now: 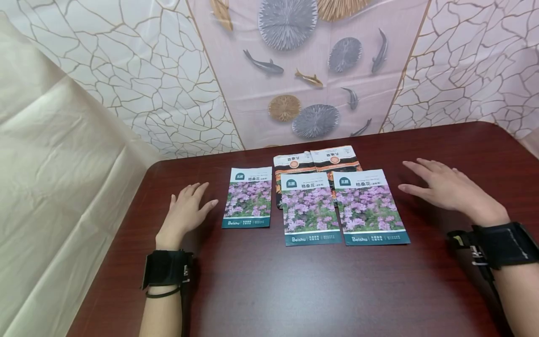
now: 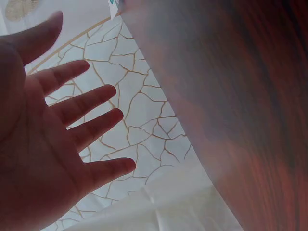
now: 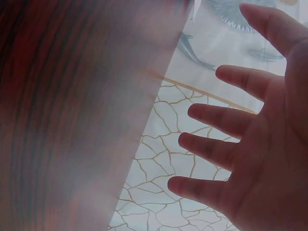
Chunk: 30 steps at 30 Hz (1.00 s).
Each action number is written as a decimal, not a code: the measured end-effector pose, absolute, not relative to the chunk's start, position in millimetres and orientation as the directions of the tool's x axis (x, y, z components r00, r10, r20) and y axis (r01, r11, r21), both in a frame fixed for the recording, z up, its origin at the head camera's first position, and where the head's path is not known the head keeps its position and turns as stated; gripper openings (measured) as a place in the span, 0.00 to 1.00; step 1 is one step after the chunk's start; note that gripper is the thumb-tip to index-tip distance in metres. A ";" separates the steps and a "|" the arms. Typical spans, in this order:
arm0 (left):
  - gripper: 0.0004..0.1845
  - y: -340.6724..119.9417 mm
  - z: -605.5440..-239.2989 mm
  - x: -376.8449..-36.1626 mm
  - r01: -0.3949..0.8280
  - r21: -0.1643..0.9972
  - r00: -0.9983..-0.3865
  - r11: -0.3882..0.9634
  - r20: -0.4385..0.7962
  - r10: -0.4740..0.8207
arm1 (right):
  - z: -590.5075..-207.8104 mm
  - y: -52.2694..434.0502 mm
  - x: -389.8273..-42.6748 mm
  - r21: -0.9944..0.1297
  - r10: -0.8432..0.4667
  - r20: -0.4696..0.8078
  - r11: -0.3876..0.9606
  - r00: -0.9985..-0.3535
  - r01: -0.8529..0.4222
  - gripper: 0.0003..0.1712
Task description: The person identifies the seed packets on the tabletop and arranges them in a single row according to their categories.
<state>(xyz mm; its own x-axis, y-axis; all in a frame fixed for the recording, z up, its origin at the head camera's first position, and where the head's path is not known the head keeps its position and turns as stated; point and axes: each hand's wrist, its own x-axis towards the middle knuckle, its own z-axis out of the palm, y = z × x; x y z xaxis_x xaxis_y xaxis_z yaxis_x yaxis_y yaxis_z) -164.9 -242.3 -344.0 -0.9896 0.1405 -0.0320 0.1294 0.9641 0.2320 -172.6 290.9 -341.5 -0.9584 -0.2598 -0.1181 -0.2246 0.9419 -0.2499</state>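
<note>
Three seed packets with pink flowers lie on the dark red table [image 1: 294, 290]: a left packet [image 1: 248, 197], a middle packet [image 1: 310, 208] and a right packet [image 1: 370, 206]. Two orange packets [image 1: 320, 161] lie partly under them at the back. My left hand [image 1: 189, 208] hovers palm down, fingers straight, just left of the left packet, holding nothing. My right hand [image 1: 442, 186] is spread flat to the right of the right packet, also holding nothing. The wrist views show each palm [image 2: 43, 144] [image 3: 260, 144] with spread fingers just above the table [image 2: 250, 96] [image 3: 72, 110].
A backdrop [image 1: 303, 70] printed with fish and cracked-tile lines stands behind the table. A cream sheet [image 1: 54, 164] covers the left side beyond the table's edge. Black straps [image 1: 166, 267] sit on both wrists.
</note>
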 end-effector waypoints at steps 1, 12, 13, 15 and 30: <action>0.34 -241.5 -343.2 -164.4 0.131 0.234 -0.990 0.963 -0.022 0.140 | -341.0 291.2 -172.4 -0.250 -0.259 -0.113 0.942 -0.959 -0.225 0.46; 0.34 -230.1 -333.8 -162.3 0.092 0.326 -0.996 0.941 0.017 0.091 | -327.7 278.6 -166.8 -0.217 -0.263 0.082 0.937 -0.961 -0.275 0.41; 0.34 -229.1 -333.5 -162.4 0.082 0.340 -0.996 0.937 0.007 0.085 | -325.7 274.6 -165.2 -0.212 -0.268 0.108 0.935 -0.957 -0.285 0.41; 0.34 -227.5 -333.9 -163.3 0.069 0.363 -0.997 0.929 -0.011 0.078 | -321.5 264.9 -162.2 -0.202 -0.288 0.156 0.927 -0.945 -0.316 0.39; 0.35 -218.0 -338.3 -164.5 0.037 0.460 -0.990 0.887 -0.107 0.097 | -302.4 168.8 -159.7 -0.180 -0.542 0.256 0.787 -0.800 -0.591 0.32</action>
